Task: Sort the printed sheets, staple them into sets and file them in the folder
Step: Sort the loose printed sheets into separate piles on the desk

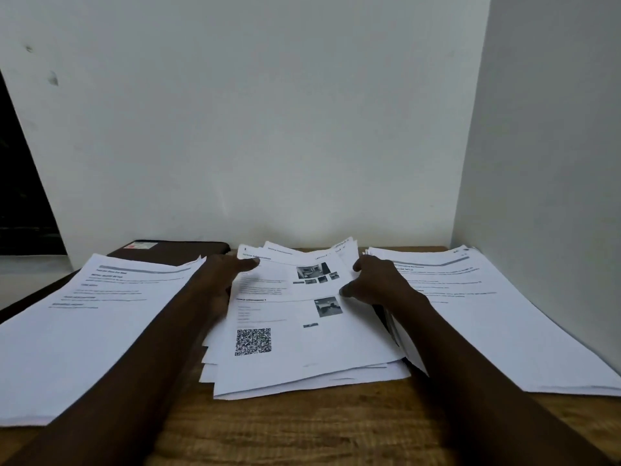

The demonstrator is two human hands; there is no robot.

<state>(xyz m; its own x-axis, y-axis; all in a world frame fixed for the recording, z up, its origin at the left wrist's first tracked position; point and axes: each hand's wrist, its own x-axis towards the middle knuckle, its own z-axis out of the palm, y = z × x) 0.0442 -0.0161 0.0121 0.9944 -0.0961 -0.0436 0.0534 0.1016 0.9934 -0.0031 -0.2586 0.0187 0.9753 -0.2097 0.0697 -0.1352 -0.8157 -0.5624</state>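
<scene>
Three piles of printed sheets lie on a wooden table [302, 428]. The loose middle pile [295, 338] shows small photos and a QR code on its top sheet. My left hand [223, 274] grips the upper left edge of that pile, thumb lying over the top sheet. My right hand [376, 284] holds the pile's right edge, thumb on top and fingers curled at the side. A neater pile of text pages [90, 331] lies to the left and another pile [497, 317] to the right. A dark folder [174, 248] lies at the back left, partly under the left pile.
A white wall stands right behind the table and a white side panel [544, 163] closes the right side. The table's front strip shows bare wood. A dark opening [20, 196] is at the far left.
</scene>
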